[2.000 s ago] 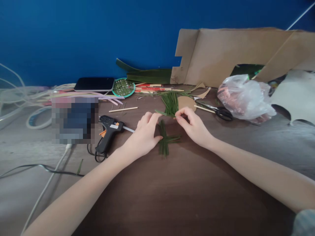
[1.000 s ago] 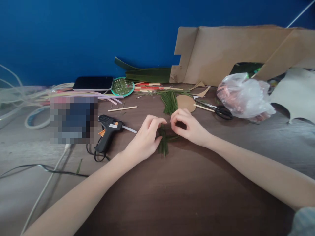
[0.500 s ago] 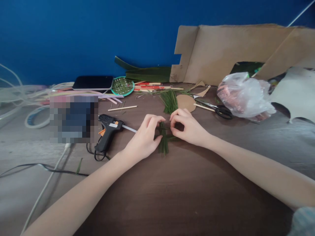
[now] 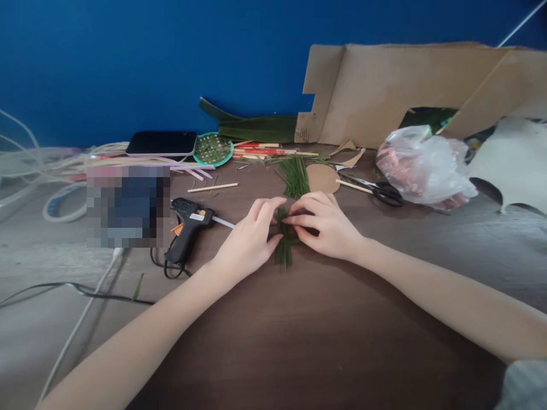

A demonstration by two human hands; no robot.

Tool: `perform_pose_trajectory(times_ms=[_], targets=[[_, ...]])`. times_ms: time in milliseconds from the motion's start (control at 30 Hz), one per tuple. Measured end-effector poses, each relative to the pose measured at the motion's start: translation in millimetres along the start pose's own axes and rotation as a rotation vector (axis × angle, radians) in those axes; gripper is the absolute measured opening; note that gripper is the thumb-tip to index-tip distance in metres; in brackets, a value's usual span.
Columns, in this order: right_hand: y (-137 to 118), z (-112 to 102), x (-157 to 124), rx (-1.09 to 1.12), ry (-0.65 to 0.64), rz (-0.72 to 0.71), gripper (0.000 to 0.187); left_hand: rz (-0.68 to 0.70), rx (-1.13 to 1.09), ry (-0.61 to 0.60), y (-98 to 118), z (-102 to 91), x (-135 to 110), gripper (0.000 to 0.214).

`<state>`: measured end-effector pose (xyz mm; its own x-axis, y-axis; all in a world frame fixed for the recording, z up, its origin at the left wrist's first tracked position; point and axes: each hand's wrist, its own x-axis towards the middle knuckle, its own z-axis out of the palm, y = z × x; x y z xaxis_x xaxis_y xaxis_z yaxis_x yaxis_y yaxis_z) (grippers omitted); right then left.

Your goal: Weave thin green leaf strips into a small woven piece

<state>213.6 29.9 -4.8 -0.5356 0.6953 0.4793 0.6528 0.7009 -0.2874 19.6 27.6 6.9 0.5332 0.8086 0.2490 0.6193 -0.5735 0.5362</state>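
Note:
A small bundle of thin green leaf strips [image 4: 284,259] lies on the brown table between my hands. My left hand [image 4: 250,236] is curled at its left side, thumb below and fingers above, steadying it. From the right, my right hand [image 4: 327,225] has its fingertips pressed together at the bundle's middle, which they partly cover. Just beyond my fingers sits a loose pile of similar green strips [image 4: 294,176], beside a round brown cardboard disc [image 4: 322,179].
A black glue gun [image 4: 188,228] with its cord lies left of my left hand. Scissors [image 4: 388,195] and a plastic bag [image 4: 427,165] are on the right. A phone [image 4: 162,143], a green-rimmed round tray [image 4: 229,152] and cut cardboard [image 4: 371,85] stand at the back.
My right hand has moved left, and its fingers now reach onto the bundle's middle, where a thin dark strip crossed before. My left hand stays nearly in place.

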Motion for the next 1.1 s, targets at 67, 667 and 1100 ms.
perform_pose_trajectory(times_ms=[67, 667, 1100], targets=[[-1.3, 0.1, -0.2, -0.049, -0.009, -0.037, 0.020, -0.013, -0.010, -0.020, 0.7, -1.7, 0.9, 0.059], [-3.6, -1.0, 0.2, -0.080, -0.033, -0.139, 0.018, 0.031, 0.037, -0.097, -0.7, -3.7, 2.1, 0.037], [-3.2, -2.3, 0.2, -0.092, -0.040, -0.154, 0.022, 0.050, 0.322, -0.104, 2.7, -6.5, 0.9, 0.020]])
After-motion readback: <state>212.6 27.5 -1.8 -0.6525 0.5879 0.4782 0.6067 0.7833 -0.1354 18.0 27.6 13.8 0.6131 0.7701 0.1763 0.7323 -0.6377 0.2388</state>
